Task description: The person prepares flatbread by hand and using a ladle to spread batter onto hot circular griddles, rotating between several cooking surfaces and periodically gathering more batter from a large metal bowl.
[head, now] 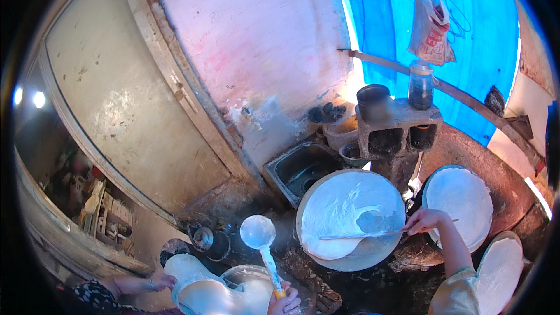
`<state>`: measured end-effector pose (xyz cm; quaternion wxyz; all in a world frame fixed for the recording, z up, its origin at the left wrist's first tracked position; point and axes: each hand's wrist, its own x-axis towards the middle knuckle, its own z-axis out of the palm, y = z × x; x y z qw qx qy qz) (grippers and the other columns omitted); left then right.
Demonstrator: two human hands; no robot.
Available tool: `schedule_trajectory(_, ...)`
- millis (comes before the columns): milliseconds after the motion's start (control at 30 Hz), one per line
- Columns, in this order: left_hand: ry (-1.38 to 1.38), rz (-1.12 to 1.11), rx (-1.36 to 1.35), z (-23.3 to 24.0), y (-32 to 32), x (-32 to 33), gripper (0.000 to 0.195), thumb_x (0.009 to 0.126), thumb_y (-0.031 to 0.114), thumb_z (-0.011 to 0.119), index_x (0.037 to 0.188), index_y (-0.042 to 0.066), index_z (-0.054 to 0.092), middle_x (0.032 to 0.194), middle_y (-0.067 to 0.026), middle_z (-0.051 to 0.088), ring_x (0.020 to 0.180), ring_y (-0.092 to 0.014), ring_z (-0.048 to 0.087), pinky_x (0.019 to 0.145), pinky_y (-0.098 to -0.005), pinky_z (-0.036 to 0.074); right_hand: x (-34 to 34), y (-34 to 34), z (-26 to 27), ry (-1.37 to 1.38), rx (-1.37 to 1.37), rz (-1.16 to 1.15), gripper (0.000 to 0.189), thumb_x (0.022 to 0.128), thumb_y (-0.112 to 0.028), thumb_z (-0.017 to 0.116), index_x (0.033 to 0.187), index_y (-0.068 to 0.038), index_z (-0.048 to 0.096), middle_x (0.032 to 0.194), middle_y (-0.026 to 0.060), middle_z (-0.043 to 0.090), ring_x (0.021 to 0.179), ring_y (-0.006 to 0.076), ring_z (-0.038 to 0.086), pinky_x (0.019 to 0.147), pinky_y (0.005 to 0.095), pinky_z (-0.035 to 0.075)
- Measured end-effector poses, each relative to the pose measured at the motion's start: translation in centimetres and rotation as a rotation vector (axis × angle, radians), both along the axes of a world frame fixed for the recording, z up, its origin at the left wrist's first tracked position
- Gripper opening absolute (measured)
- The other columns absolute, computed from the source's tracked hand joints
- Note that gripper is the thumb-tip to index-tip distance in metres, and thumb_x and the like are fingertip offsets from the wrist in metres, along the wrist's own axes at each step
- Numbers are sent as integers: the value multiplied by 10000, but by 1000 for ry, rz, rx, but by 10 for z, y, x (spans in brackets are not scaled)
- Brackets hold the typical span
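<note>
My left hand (285, 301), at the bottom edge, grips the yellow-ended handle of a ladle (258, 232) coated in white batter. The ladle's bowl points up, left of a large round griddle (372, 261). White batter (326, 223) covers much of the griddle's left and upper surface, with a greyer patch at the right. My right hand (422, 221), at the griddle's right rim, holds a long thin stick or blade (363, 235) that lies across the batter. Below the ladle, white batter (258, 295) fills a metal pot, and a batter-coated container (188, 267) tilts over it.
A co-worker's hand (162, 281) touches the tilted container. A dark kettle (214, 240) stands behind it. White-topped round surfaces (459, 203) (498, 271) lie at the right. Beyond the griddle are a sink (280, 168) and a concrete block (400, 118) bearing a dark pot and a jar.
</note>
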<state>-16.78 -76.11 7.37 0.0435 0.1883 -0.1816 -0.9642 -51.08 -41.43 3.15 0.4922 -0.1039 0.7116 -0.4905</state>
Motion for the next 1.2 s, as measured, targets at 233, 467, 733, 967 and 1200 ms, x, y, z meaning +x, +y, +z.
schedule_trajectory(233, -41, -10, 170, 1, 7, 6, 152, 920, 166, 460, 789, 101, 418, 550, 46, 332, 431, -46, 322, 379, -166, 285, 35, -29, -2, -100, -93, -367, 231, 726, -30, 689, 953, -30, 645, 536, 7, 471, 370, 74, 364, 336, 221, 218)
schedule_trajectory(467, -72, -95, 204, -14, -4, 51, 118, 911, 124, 435, 794, 109, 431, 547, 55, 336, 422, -45, 307, 371, -169, 263, 149, -94, -6, 36, -146, -236, 387, 830, -167, 633, 1209, -154, 555, 609, -64, 455, 472, 31, 374, 398, 183, 275)
schedule_trajectory(733, -170, -77, 257, -15, -13, 93, 80, 872, 53, 431, 874, 127, 460, 559, 51, 337, 421, -51, 305, 368, -169, 274, 279, -263, -82, 765, -135, -632, 322, 859, -140, 528, 1158, -23, 538, 901, 197, 628, 775, 222, 620, 717, 317, 471)
schedule_trajectory(967, -161, -93, 384, -47, -17, 126, 316, 858, 34, 443, 1129, 194, 470, 604, 32, 349, 429, -50, 311, 389, -165, 304, 279, -161, -87, 864, -20, -699, 280, 822, -101, 566, 1096, -44, 585, 879, 211, 631, 829, 295, 644, 727, 354, 490)
schedule_trajectory(1200, -153, -194, 304, -36, -7, 117, 318, 859, 35, 443, 1134, 192, 469, 604, 32, 350, 430, -49, 312, 389, -165, 305, 242, -126, -39, 451, 29, -904, 259, 890, -174, 488, 1096, -54, 590, 536, -3, 443, 355, 120, 424, 337, 268, 377)
